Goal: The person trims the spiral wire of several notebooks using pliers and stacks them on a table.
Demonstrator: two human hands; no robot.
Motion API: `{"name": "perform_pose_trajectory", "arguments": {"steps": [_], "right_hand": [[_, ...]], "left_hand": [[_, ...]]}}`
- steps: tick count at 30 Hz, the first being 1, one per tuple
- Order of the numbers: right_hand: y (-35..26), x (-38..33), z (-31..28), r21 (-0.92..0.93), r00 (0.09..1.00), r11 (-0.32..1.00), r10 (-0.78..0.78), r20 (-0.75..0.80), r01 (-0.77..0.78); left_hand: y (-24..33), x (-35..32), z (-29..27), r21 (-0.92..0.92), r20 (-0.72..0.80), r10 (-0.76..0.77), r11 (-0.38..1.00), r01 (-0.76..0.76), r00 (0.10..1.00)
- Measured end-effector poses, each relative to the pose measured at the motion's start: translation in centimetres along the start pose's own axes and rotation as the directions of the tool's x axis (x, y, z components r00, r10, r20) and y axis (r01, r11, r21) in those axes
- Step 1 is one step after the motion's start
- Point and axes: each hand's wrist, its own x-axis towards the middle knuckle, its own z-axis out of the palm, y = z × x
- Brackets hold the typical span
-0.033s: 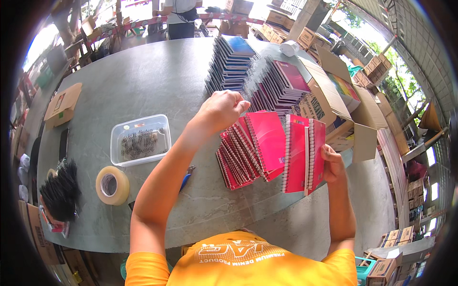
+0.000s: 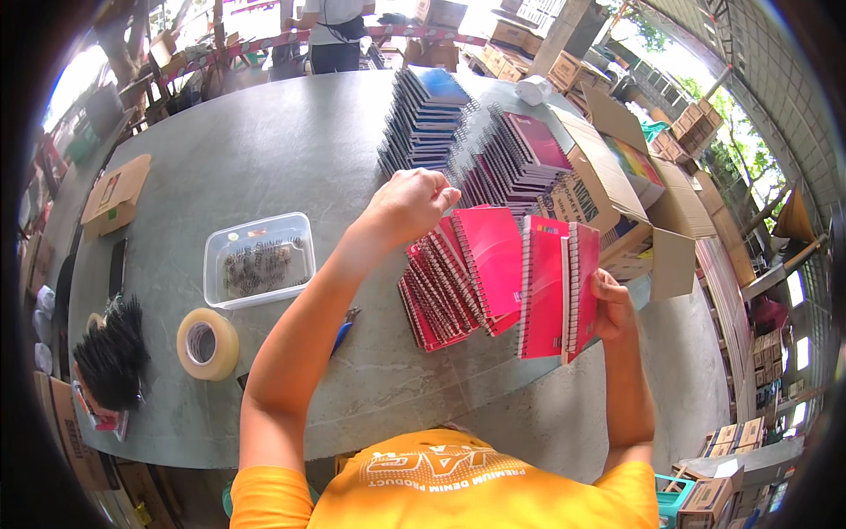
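Observation:
My right hand [image 2: 610, 304] grips pink spiral notebooks [image 2: 579, 291] by their right edge, upright over the table's near edge; a second pink cover [image 2: 541, 286] fans out on their left. My left hand [image 2: 414, 203] is raised with its fingers curled together; whatever is in them, if anything, is hidden. Just below it, a fanned pile of pink spiral notebooks [image 2: 489, 264] lies on the table. Behind stand a stack of blue spiral notebooks [image 2: 432, 115] and a stack of maroon ones [image 2: 529, 150].
On the grey table [image 2: 264, 141] are a clear plastic tub [image 2: 304, 225] of small dark coils, a tape roll [image 2: 227, 344], a black bundle of wires [image 2: 113, 353] and a blue-handled tool [image 2: 342, 335]. An open carton [image 2: 608, 176] stands at the right. A person [image 2: 335, 35] stands beyond the table.
My right hand and its notebooks have shifted very slightly left and down. My left hand stays nearly still.

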Motion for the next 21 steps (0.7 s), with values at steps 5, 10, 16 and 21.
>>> {"name": "perform_pose_trajectory", "arguments": {"steps": [5, 10, 16, 21], "right_hand": [[1.7, -0.8, 0.2, 0.074, 0.997, 0.997, -0.026, -0.067, 0.031], [1.9, -1.3, 0.7, 0.067, 0.997, 0.996, -0.059, -0.051, 0.063], [2.1, -1.9, 1.9, 0.054, 0.986, 0.990, -0.121, -0.118, 0.128], [2.9, -2.3, 1.2, 0.218, 0.988, 0.968, -0.099, -0.115, 0.122]], "left_hand": [[1.1, 0.5, -0.2, 0.110, 0.128, -0.084, 0.992, 0.070, 0.988], [2.4, -0.4, 0.7, 0.320, 0.092, -0.057, 0.947, 0.024, 0.994], [1.8, -0.3, 1.6, 0.096, -0.032, -0.050, 0.994, 0.052, 0.998], [1.0, -0.2, 2.3, -0.309, -0.201, -0.120, 0.949, 0.053, 0.972]]}}
